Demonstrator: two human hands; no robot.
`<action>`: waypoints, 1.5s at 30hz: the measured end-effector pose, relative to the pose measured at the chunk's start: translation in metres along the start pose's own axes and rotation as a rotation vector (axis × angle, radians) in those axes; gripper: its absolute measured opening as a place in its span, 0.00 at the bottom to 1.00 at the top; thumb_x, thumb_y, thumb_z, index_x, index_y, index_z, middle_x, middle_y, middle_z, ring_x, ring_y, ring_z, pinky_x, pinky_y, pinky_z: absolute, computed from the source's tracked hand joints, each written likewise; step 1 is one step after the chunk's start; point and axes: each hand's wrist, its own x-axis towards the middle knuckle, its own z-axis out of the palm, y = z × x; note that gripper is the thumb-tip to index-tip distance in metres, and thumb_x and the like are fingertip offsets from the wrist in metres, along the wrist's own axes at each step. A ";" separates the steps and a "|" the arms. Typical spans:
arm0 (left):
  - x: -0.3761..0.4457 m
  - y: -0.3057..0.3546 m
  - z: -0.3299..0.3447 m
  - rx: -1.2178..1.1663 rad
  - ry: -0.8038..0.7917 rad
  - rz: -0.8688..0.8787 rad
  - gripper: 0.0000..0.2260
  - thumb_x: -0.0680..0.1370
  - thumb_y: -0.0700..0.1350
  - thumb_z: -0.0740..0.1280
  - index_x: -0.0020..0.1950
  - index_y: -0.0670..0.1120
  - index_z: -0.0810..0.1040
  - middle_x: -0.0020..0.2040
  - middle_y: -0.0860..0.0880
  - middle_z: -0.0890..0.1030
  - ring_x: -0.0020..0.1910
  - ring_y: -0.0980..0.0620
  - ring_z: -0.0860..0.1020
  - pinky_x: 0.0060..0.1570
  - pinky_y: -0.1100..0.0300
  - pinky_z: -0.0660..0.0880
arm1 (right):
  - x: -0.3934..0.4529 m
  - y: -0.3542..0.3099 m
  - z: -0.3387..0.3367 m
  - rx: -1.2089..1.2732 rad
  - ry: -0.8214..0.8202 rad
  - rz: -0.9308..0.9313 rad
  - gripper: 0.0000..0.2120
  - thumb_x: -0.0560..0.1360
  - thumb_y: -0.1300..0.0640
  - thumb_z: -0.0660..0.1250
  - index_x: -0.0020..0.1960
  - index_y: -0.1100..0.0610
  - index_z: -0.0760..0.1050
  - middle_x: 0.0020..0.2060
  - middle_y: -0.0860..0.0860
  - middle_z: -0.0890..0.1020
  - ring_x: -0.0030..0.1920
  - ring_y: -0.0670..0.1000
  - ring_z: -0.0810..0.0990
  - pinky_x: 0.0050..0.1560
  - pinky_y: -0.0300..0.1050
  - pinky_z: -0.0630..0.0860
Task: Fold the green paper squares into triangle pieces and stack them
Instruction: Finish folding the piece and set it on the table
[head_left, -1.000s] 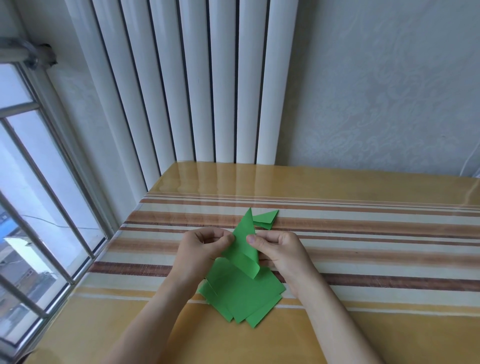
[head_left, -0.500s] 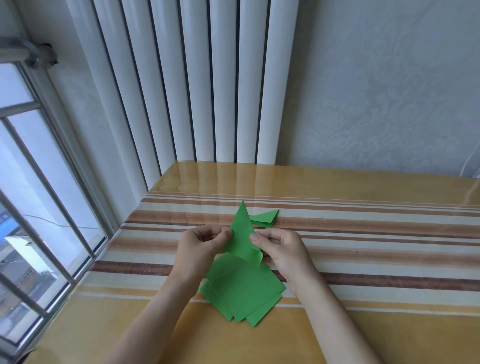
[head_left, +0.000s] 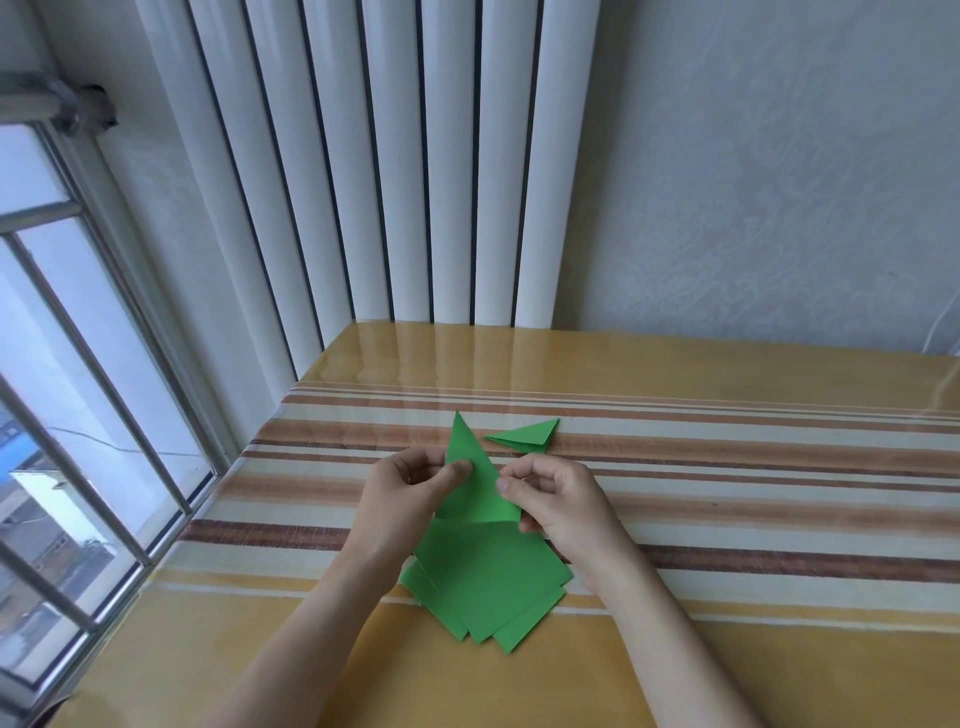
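Hands (head_left: 415, 488) (head_left: 556, 499) hide folded paper (head_left: 475, 483) edges; squares (head_left: 483, 582) overlapped.

A single wide-angle head view looked forward and down from above the person's forearms onto the striped table (head_left: 727, 499), close enough that both arms entered from the bottom edge. It faced the white radiator (head_left: 395, 171) and wall, with the window (head_left: 67, 395) at the left edge.

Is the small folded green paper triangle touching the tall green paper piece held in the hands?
Apart. The head view shows striped tablecloth between the small folded green paper triangle and the tall green paper piece.
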 end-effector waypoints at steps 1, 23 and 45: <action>0.000 0.000 0.001 0.004 -0.007 0.020 0.08 0.78 0.44 0.75 0.50 0.40 0.85 0.44 0.42 0.88 0.42 0.46 0.86 0.40 0.58 0.82 | 0.000 0.000 0.001 -0.022 -0.029 -0.008 0.02 0.79 0.56 0.74 0.47 0.53 0.85 0.35 0.47 0.83 0.31 0.47 0.79 0.39 0.41 0.76; 0.005 -0.009 0.001 -0.204 -0.091 0.009 0.06 0.75 0.44 0.76 0.45 0.42 0.85 0.40 0.44 0.82 0.40 0.49 0.78 0.45 0.56 0.77 | -0.005 -0.002 0.011 -0.006 -0.099 -0.153 0.05 0.80 0.55 0.72 0.46 0.53 0.82 0.41 0.50 0.82 0.44 0.49 0.79 0.50 0.45 0.75; 0.002 -0.009 0.004 -0.107 -0.110 0.054 0.10 0.74 0.47 0.76 0.47 0.40 0.86 0.36 0.48 0.81 0.37 0.53 0.75 0.43 0.61 0.76 | -0.003 0.003 0.015 -0.039 -0.060 -0.240 0.07 0.81 0.54 0.70 0.45 0.54 0.80 0.41 0.55 0.81 0.42 0.52 0.77 0.47 0.47 0.73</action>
